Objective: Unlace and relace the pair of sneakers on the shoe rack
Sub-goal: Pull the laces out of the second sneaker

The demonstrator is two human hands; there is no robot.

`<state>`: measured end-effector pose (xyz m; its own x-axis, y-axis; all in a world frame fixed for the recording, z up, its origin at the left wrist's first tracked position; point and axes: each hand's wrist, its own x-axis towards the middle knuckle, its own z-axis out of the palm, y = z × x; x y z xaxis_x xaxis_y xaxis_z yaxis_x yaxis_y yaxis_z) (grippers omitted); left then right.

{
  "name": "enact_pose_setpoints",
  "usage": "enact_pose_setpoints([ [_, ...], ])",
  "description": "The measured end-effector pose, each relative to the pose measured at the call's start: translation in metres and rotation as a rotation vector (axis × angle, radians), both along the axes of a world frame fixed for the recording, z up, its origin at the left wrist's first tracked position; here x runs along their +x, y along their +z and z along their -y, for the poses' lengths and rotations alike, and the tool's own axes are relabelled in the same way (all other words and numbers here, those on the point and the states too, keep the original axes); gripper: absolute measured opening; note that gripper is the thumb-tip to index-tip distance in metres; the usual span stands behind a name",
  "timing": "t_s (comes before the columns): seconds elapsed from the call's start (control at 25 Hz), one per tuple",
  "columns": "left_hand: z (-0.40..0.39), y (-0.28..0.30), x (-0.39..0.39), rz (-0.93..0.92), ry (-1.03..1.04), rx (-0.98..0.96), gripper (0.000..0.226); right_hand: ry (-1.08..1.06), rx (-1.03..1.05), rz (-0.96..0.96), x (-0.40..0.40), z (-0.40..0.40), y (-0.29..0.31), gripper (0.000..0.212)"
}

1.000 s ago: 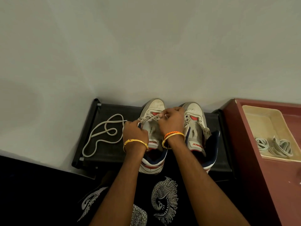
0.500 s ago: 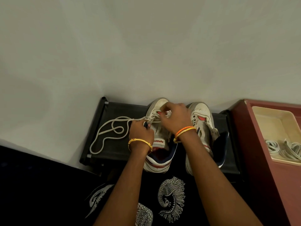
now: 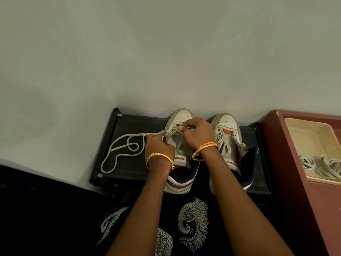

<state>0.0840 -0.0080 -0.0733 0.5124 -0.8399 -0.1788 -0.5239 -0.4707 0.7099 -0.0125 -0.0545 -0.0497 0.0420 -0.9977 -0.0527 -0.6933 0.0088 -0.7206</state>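
- Now both hands work over the left sneaker (image 3: 180, 145), which stands on the black shoe rack (image 3: 129, 126) with its toe toward the pale wall (image 3: 166, 52).
- The left hand (image 3: 159, 146) sits at the left edge of that sneaker's eyelets, its fingers curled together and gripping the grey lace (image 3: 121, 145) where it meets the shoe.
- The right hand (image 3: 198, 133) lies over the front of the same sneaker, its fingers bent and pinching a strand of the lace near the lowest eyelets; the fingertips themselves are partly hidden.
- From the left hand the lace runs out to the left and lies in loose loops on the rack's dark top, the farthest loop reaching near the rack's front left corner.
- The right sneaker (image 3: 230, 145) stands just beside the left one, toe toward the wall too, with its tongue pulled up and no lace visible in its eyelets.
- Both sneakers are white with navy collars and red trim, and their heels hang over the rack's near edge.
- A gold bangle (image 3: 160, 157) circles the left wrist; an orange and a gold bangle (image 3: 205, 147) circle the right.
- To the right of the rack stands a dark red cabinet (image 3: 295, 182), and on it a cream tray (image 3: 304, 133) holding a bundle of pale laces (image 3: 324, 167).
- Black printed clothing (image 3: 191, 224) fills the bottom of the view.
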Motion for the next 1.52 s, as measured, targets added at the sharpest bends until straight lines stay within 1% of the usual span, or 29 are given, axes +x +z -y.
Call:
enact_pose_setpoints([
  [0.16,0.001,0.003,0.0,0.022,0.032,0.026,0.025,-0.335,-0.14,0.554,-0.027,0.012,0.019,0.003],
  [0.2,0.001,0.003,0.0,0.022,0.035,0.033,0.025,-0.406,-0.137,0.696,-0.032,0.013,0.022,0.006],
  [0.24,0.001,0.003,0.0,0.016,0.036,0.034,0.024,-0.455,-0.1,0.862,-0.034,0.014,0.024,0.01],
  [0.32,0.001,0.003,0.001,-0.002,0.033,0.032,0.021,-0.48,0.07,1.246,-0.027,0.014,0.025,0.017],
  [0.36,0.001,0.003,0.001,-0.007,0.027,0.03,0.021,-0.455,0.163,1.348,-0.021,0.013,0.026,0.018],
  [0.4,0.001,0.002,0.001,-0.008,0.017,0.029,0.021,-0.418,0.22,1.304,-0.014,0.012,0.025,0.018],
  [0.44,0.001,0.003,0.001,-0.005,0.009,0.027,0.02,-0.34,0.212,1.066,-0.007,0.01,0.024,0.017],
  [0.52,0.0,0.003,0.001,-0.01,0.004,0.024,0.018,-0.032,0.057,0.24,0.003,0.006,0.009,0.015],
  [0.56,0.0,0.002,0.001,-0.018,0.001,0.023,0.017,0.124,0.007,-0.116,0.009,0.001,0.002,0.018],
  [0.6,0.0,0.002,0.001,-0.021,-0.002,0.022,0.017,0.226,-0.01,-0.359,0.013,-0.001,-0.004,0.023],
  [0.64,0.0,0.001,0.0,-0.02,-0.006,0.025,0.018,0.263,-0.004,-0.5,0.017,-0.003,-0.006,0.026],
  [0.68,0.0,0.001,0.0,-0.014,-0.012,0.027,0.018,0.268,-0.008,-0.568,0.02,-0.004,-0.006,0.028],
  [0.76,0.001,0.002,0.0,0.001,-0.015,0.024,0.019,0.261,-0.012,-0.578,0.021,-0.003,-0.005,0.029],
  [0.84,0.001,0.003,-0.001,0.011,0.003,0.022,0.02,0.27,0.017,-0.498,0.018,-0.002,-0.004,0.028],
  [0.92,0.001,0.002,-0.002,0.033,0.022,0.028,0.02,0.245,0.008,-0.345,0.014,-0.002,-0.006,0.025],
  [1.0,0.001,0.001,-0.003,0.035,0.04,0.026,0.018,0.167,-0.024,-0.13,0.01,-0.001,-0.008,0.021],
  [1.12,0.0,0.002,-0.002,0.037,0.063,0.031,0.017,-0.05,-0.083,0.281,0.003,0.001,-0.002,0.014],
  [1.16,0.0,0.003,-0.002,0.042,0.065,0.039,0.018,-0.139,-0.112,0.429,-0.001,0.003,0.006,0.017],
  [1.2,0.0,0.005,-0.002,0.043,0.065,0.048,0.019,-0.222,-0.142,0.617,-0.006,0.006,0.015,0.022],
  [1.24,-0.001,0.006,-0.002,0.043,0.064,0.055,0.02,-0.293,-0.16,0.858,-0.013,0.009,0.025,0.026],
  [1.28,-0.001,0.007,-0.002,0.041,0.065,0.062,0.021,-0.34,-0.121,1.136,-0.019,0.011,0.035,0.027],
  [1.32,0.0,0.008,-0.002,0.038,0.067,0.068,0.022,-0.347,-0.047,1.371,-0.023,0.012,0.045,0.028],
  [1.36,0.0,0.008,-0.003,0.032,0.068,0.071,0.024,-0.346,0.017,1.489,-0.025,0.013,0.05,0.029],
  [1.4,0.001,0.007,-0.002,0.024,0.069,0.07,0.025,-0.349,0.057,1.448,-0.024,0.012,0.053,0.028],
  [1.44,0.001,0.007,-0.003,0.017,0.068,0.066,0.025,-0.337,0.056,1.254,-0.021,0.01,0.051,0.024],
  [1.52,0.001,0.007,-0.003,0.018,0.06,0.057,0.024,-0.214,-0.011,0.685,-0.009,0.007,0.033,0.006],
])
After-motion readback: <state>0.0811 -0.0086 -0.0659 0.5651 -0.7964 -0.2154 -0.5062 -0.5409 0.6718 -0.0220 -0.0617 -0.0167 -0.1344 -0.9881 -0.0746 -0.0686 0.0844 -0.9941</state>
